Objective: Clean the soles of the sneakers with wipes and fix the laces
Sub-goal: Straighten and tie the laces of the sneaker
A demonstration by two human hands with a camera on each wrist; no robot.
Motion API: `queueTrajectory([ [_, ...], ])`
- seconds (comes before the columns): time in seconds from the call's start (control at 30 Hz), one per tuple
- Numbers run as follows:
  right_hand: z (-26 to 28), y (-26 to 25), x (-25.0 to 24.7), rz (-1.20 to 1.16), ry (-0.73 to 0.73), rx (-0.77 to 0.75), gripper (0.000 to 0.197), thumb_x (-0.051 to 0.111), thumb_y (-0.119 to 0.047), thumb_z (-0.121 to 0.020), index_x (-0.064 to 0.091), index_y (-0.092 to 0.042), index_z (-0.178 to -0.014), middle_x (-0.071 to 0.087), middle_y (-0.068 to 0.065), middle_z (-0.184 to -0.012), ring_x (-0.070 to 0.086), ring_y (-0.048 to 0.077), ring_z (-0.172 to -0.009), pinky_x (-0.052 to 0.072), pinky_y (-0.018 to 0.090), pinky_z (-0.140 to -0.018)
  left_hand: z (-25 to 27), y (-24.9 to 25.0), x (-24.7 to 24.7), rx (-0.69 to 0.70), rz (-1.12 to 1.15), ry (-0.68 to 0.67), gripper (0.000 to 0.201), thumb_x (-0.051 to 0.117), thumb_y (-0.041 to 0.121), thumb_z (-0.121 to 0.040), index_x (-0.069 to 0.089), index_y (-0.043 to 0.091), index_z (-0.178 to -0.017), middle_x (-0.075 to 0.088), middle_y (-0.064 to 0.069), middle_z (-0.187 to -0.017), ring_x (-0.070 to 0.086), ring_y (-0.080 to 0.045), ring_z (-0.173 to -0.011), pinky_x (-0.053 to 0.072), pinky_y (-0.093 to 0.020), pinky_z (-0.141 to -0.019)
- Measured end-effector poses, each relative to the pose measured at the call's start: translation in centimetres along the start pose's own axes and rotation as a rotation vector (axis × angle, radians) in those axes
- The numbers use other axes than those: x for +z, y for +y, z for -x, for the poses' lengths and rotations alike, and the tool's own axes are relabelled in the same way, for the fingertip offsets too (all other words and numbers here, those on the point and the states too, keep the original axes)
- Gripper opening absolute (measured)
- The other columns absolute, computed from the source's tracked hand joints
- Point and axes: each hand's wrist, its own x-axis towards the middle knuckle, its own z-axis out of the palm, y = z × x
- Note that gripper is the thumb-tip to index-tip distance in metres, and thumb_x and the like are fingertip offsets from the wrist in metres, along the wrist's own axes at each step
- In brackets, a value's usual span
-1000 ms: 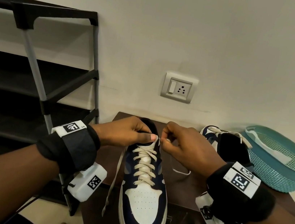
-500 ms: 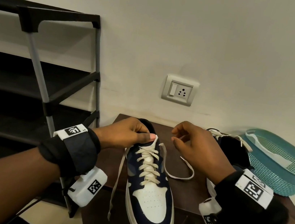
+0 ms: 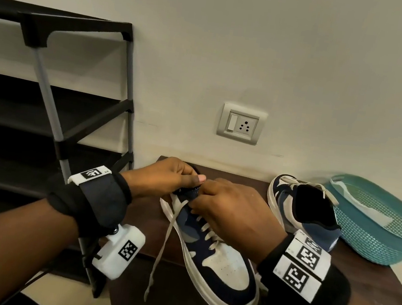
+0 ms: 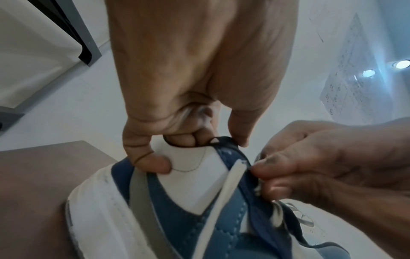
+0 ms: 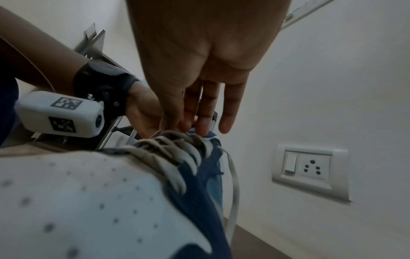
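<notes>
Both hands at the near sneaker's (image 3: 216, 255) collar

Left hand (image 3: 165, 177) grips it; right hand (image 3: 236, 209) pinches near the lace (image 3: 166, 238), fingertips hidden. Teal basket (image 3: 373, 243), table's right edge, holds something pale.

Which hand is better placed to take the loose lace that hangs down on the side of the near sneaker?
Left, probably. The loose lace hangs on the left hand side, just below it; that hand grips the collar of the near sneaker. The right hand pinches at the top eyelets, across the shoe.

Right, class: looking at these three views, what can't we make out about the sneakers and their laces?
- Near sneaker sole: faces the table, every view.
- Top eyelets: head view, right hand covers them.
- Lace: left wrist view, blurred.
- Second sneaker laces: too small.
- Left hand fingertips: hidden inside collar.
</notes>
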Motion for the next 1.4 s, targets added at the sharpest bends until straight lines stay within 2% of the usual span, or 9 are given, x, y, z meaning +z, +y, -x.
queueTrajectory([
  [0.13,-0.3,0.2,-0.7,-0.002,-0.066,-0.058,0.011,0.070,-0.024,-0.089,0.072,-0.024,-0.100,0.063,-0.003,-0.103,0.061,0.017,-0.084,0.046,0.027,-0.053,0.3,-0.6,-0.5,0.019,0.012,-0.056,0.023,0.055,0.016,-0.103,0.069,-0.001,-0.112,0.074,-0.020,-0.104,0.071,-0.025,-0.093,0.056,-0.037,-0.090],
  [0.27,-0.9,-0.2,-0.7,0.029,-0.089,-0.053,0.020,0.050,-0.027,-0.099,0.066,-0.019,-0.108,0.058,0.001,-0.106,0.056,0.019,-0.092,0.050,0.034,-0.061,0.8,-0.7,-1.1,0.000,0.028,-0.162,0.027,0.060,-0.004,-0.096,0.061,-0.003,-0.123,0.075,0.003,-0.081,0.070,-0.006,-0.080,0.054,-0.021,-0.078],
  [0.43,-1.3,-0.3,-0.6,-0.131,-0.086,0.033,0.020,0.046,-0.031,-0.095,0.062,-0.020,-0.101,0.052,-0.006,-0.097,0.049,0.012,-0.083,0.044,0.030,-0.069,1.2,-0.9,-1.5,0.021,0.013,-0.259,0.045,0.068,-0.007,-0.090,0.053,0.002,-0.131,0.069,-0.028,-0.112,0.070,-0.033,-0.100,0.057,-0.038,-0.092],
  [0.6,-0.7,0.7,-0.7,-0.512,-0.050,0.207,0.003,0.063,-0.030,-0.089,0.064,-0.028,-0.087,0.059,-0.014,-0.088,0.057,0.007,-0.080,0.049,0.030,-0.071,1.2,-1.1,-1.2,0.044,-0.065,-0.242,0.041,0.071,0.000,-0.091,0.055,0.008,-0.127,0.069,-0.024,-0.116,0.068,-0.040,-0.109,0.053,-0.057,-0.101],
  [0.8,-0.5,2.5,-1.2,-0.784,0.138,0.400,0.008,0.067,-0.028,-0.094,0.074,-0.027,-0.093,0.073,-0.013,-0.086,0.068,0.000,-0.081,0.057,0.021,-0.076,1.0,-0.8,-1.0,-0.002,-0.023,-0.235,0.039,0.067,-0.005,-0.090,0.056,0.006,-0.126,0.075,-0.007,-0.098,0.073,-0.021,-0.092,0.057,-0.032,-0.085],
  [1.0,1.0,5.8,0.2,-0.748,-0.108,0.569,0.020,0.067,-0.021,-0.093,0.074,-0.026,-0.112,0.074,-0.013,-0.103,0.068,0.000,-0.096,0.056,0.032,-0.095,0.7,-0.1,-0.4,0.001,-0.073,-0.159,0.048,0.054,0.047,-0.100,0.070,0.002,-0.109,0.077,-0.011,-0.106,0.072,-0.031,-0.102,0.055,-0.045,-0.100],
  [1.1,1.1,4.8,1.0,-0.747,-0.166,0.496,0.025,0.069,-0.024,-0.092,0.073,-0.028,-0.116,0.075,-0.014,-0.104,0.067,-0.004,-0.095,0.054,0.026,-0.096,0.5,-0.4,-0.2,0.021,-0.091,-0.158,0.046,0.055,0.047,-0.101,0.071,0.005,-0.106,0.076,-0.013,-0.104,0.071,-0.036,-0.102,0.054,-0.052,-0.100],
  [1.2,0.8,4.1,1.1,-0.657,-0.098,0.484,0.008,0.073,-0.030,-0.090,0.078,-0.027,-0.095,0.075,-0.012,-0.089,0.067,-0.002,-0.083,0.056,0.029,-0.086,0.5,-0.5,-0.3,0.007,-0.064,-0.134,0.031,0.056,0.033,-0.103,0.073,0.007,-0.105,0.078,-0.010,-0.102,0.073,-0.032,-0.100,0.056,-0.046,-0.098],
  [1.4,0.8,4.5,1.1,-0.486,0.001,0.434,0.007,0.062,-0.035,-0.094,0.067,-0.031,-0.091,0.070,-0.016,-0.086,0.064,0.003,-0.083,0.056,0.039,-0.079,0.5,-0.7,-0.1,0.041,-0.151,-0.166,0.057,0.054,0.053,-0.099,0.068,-0.002,-0.095,0.076,-0.015,-0.094,0.071,-0.037,-0.090,0.055,-0.048,-0.094],
])
